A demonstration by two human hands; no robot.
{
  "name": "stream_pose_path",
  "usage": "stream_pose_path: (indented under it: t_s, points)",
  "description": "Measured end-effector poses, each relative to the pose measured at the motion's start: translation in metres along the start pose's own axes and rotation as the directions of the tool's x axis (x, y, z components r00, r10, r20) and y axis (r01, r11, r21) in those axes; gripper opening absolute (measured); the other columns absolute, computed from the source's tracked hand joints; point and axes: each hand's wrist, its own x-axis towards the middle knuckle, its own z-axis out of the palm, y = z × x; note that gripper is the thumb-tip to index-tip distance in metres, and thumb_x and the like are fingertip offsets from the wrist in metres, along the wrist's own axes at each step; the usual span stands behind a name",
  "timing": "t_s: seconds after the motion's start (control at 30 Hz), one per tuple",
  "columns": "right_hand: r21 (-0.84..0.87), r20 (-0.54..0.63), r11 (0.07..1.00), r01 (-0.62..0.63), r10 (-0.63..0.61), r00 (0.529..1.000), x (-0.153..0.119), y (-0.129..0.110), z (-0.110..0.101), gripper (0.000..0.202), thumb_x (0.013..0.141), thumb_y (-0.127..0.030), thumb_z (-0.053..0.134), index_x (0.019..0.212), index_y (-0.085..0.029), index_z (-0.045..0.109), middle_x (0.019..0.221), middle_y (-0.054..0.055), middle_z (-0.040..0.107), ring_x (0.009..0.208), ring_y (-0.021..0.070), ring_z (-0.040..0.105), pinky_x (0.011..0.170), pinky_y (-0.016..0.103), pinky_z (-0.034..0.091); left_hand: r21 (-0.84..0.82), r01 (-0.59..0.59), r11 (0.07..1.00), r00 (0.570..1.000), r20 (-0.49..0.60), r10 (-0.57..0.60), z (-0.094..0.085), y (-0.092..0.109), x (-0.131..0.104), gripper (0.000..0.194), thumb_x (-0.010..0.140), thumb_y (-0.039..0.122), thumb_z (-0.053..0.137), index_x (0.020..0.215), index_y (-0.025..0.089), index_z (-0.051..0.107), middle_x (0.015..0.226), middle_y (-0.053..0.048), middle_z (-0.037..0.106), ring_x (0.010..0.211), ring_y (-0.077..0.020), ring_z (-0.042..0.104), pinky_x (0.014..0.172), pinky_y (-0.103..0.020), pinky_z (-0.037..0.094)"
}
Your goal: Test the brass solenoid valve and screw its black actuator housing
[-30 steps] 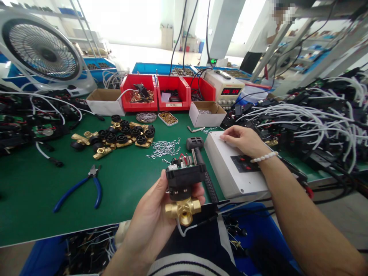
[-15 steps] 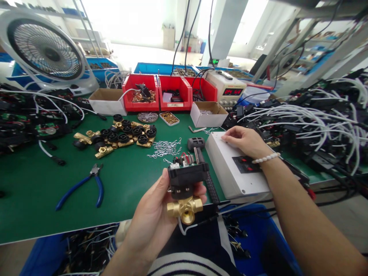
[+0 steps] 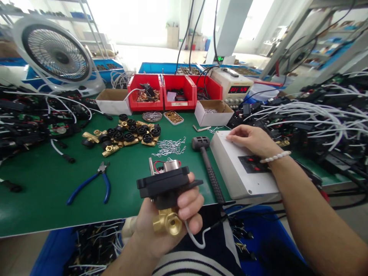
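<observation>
My left hand (image 3: 186, 207) is wrapped round a motorized brass valve (image 3: 166, 222), held tilted over the table's front edge. Its black actuator housing is open on top, showing a silver motor and red wire; a white cable hangs below. My right hand (image 3: 250, 140) rests on the far end of a white control box (image 3: 230, 161), thumb and fingers drawn together. What lies beneath those fingertips is hidden. Between the two hands lies a black hammer (image 3: 211, 168). Several loose spring clips (image 3: 171, 147) sit beyond the valve.
Blue-handled cutters (image 3: 102, 180) lie left of my left hand. Brass valve bodies with black caps (image 3: 129, 134) are heaped behind them. Red bins (image 3: 146, 103) and a power supply (image 3: 234, 86) line the back. Cabled actuators (image 3: 322, 122) crowd the right; a blue crate (image 3: 264, 230) stands below.
My left hand has turned and tilted the valve, shifting it left, so the motor faces differently and more of the hammer shows. My right hand stays on the box. The power supply's red digits differ.
</observation>
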Motion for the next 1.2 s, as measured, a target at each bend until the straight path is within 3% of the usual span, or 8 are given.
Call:
stream_pose_path:
  t_s: [0.17,0.3,0.47,0.63,0.77,0.9,1.03,1.2]
  points:
    - [0.043,0.044,0.999,-0.009,0.007,0.999,0.0036,0.0025,0.0001,0.052,0.057,-0.066,0.075,0.076,-0.018,0.070,0.075,0.006,0.068,0.070,0.0215,0.058,0.066,0.035,0.045,-0.036,0.051,0.998,0.998,-0.020,-0.052,-0.0014,-0.0010,-0.0012,0.016,0.087,0.016,0.067,0.095,0.003,0.066,0.061,0.001,0.045,0.055,-0.0083,0.049,0.049,-0.014,0.047]
    - [-0.019,0.004,0.999,0.028,-0.028,1.000,0.0040,0.0012,0.0006,0.050,0.062,-0.068,0.070,0.073,-0.019,0.070,0.071,0.006,0.067,0.069,0.0228,0.057,0.067,0.037,0.044,-0.027,0.069,0.997,0.998,-0.003,-0.069,-0.0003,-0.0026,-0.0003,0.015,0.087,0.017,0.067,0.094,0.004,0.066,0.061,0.002,0.044,0.056,-0.0082,0.047,0.051,-0.015,0.049]
    - [-0.030,-0.011,0.999,0.033,-0.033,0.999,0.0034,0.0012,0.0007,0.054,0.063,-0.070,0.068,0.075,-0.018,0.070,0.069,0.006,0.067,0.065,0.0220,0.057,0.065,0.037,0.044,0.043,0.094,0.995,0.996,0.006,-0.094,-0.0007,-0.0044,0.0022,0.022,0.088,0.032,0.068,0.088,0.010,0.067,0.073,-0.002,0.046,0.064,-0.0118,0.051,0.048,-0.018,0.054]
    - [-0.035,-0.030,0.999,0.035,-0.036,0.999,0.0031,0.0001,0.0005,0.056,0.062,-0.073,0.068,0.073,-0.018,0.069,0.067,0.005,0.065,0.063,0.0204,0.056,0.063,0.035,0.044,-0.014,0.132,0.991,0.991,0.023,-0.131,-0.0043,-0.0040,0.0022,0.022,0.089,0.028,0.066,0.102,0.010,0.068,0.071,0.000,0.041,0.058,-0.0091,0.045,0.046,-0.016,0.051]
    - [-0.037,-0.031,0.999,0.018,-0.019,0.999,0.0024,-0.0006,0.0007,0.054,0.062,-0.072,0.069,0.072,-0.019,0.069,0.066,0.005,0.065,0.063,0.0205,0.056,0.062,0.034,0.043,0.050,0.166,0.985,0.986,0.017,-0.167,-0.0053,-0.0026,0.0009,0.035,0.093,0.033,0.058,0.118,0.010,0.064,0.069,0.001,0.038,0.049,-0.0076,0.035,0.041,-0.014,0.046]
    - [-0.038,-0.039,0.999,0.010,-0.011,0.999,0.0025,-0.0005,0.0008,0.050,0.063,-0.068,0.070,0.072,-0.019,0.069,0.068,0.005,0.066,0.066,0.0213,0.057,0.063,0.035,0.043,0.050,0.173,0.984,0.985,0.007,-0.174,-0.0030,-0.0033,0.0005,0.044,0.096,0.041,0.049,0.119,0.006,0.062,0.070,0.001,0.039,0.047,-0.0068,0.034,0.036,-0.013,0.043]
    - [-0.051,-0.043,0.999,-0.010,0.007,0.999,0.0025,-0.0013,0.0006,0.047,0.064,-0.065,0.071,0.073,-0.019,0.069,0.070,0.005,0.067,0.067,0.0208,0.057,0.064,0.035,0.043,0.054,0.167,0.984,0.986,0.006,-0.168,-0.0007,-0.0045,0.0007,0.041,0.097,0.038,0.049,0.117,0.006,0.062,0.070,0.001,0.040,0.046,-0.0060,0.033,0.036,-0.013,0.044]
    - [-0.029,-0.030,1.000,-0.001,0.001,1.000,0.0025,-0.0011,0.0013,0.053,0.061,-0.071,0.070,0.073,-0.019,0.069,0.068,0.005,0.065,0.065,0.0208,0.056,0.065,0.036,0.043,0.085,0.139,0.987,0.990,-0.017,-0.138,-0.0003,-0.0040,0.0009,0.043,0.094,0.045,0.054,0.114,0.008,0.064,0.068,0.000,0.041,0.046,-0.0064,0.032,0.036,-0.014,0.043]
